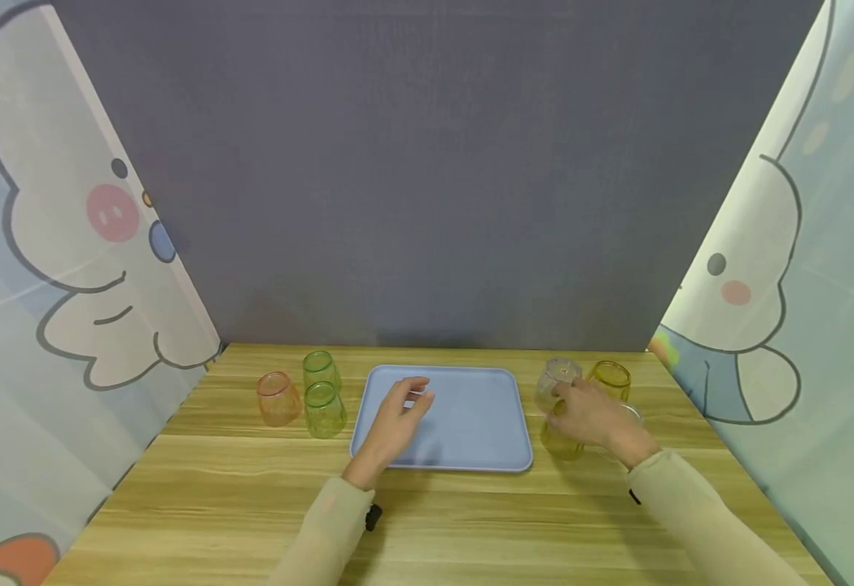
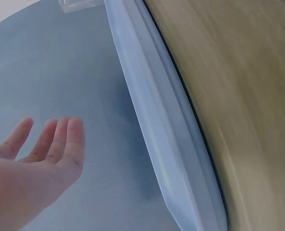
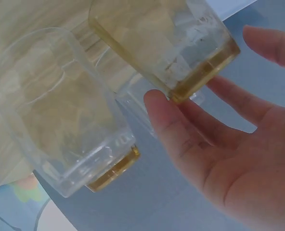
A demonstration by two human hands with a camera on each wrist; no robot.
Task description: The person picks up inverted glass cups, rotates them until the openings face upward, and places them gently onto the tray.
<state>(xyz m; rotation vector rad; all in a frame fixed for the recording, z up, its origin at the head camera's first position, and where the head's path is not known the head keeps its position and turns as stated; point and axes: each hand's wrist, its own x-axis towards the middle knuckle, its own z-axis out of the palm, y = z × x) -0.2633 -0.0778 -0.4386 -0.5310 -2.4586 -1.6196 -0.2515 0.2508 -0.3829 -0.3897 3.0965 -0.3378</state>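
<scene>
My right hand [image 1: 591, 413] is at a yellow tinted cup [image 1: 562, 443] at the tray's right. That cup stands upside down, its thick base upward. In the right wrist view the fingers [image 3: 164, 113] reach the yellow base [image 3: 205, 74], while the thumb [image 3: 272, 45] stays slightly apart from it. A clear cup [image 1: 549, 389] stands just behind the hand, and another clear cup [image 3: 68, 110] is beside it, partly hidden in the head view. Above the light blue tray [image 1: 474, 415], my left hand [image 1: 396, 419] hovers with loosely bent fingers, holding nothing.
Behind the right hand stands a second yellow cup [image 1: 610, 381]. Left of the tray are a reddish cup [image 1: 278, 400] and two green cups, one nearer [image 1: 326, 415] and one farther [image 1: 320, 370]. A grey panel [image 1: 427, 179] rises along the wooden table's [image 1: 427, 537] far edge.
</scene>
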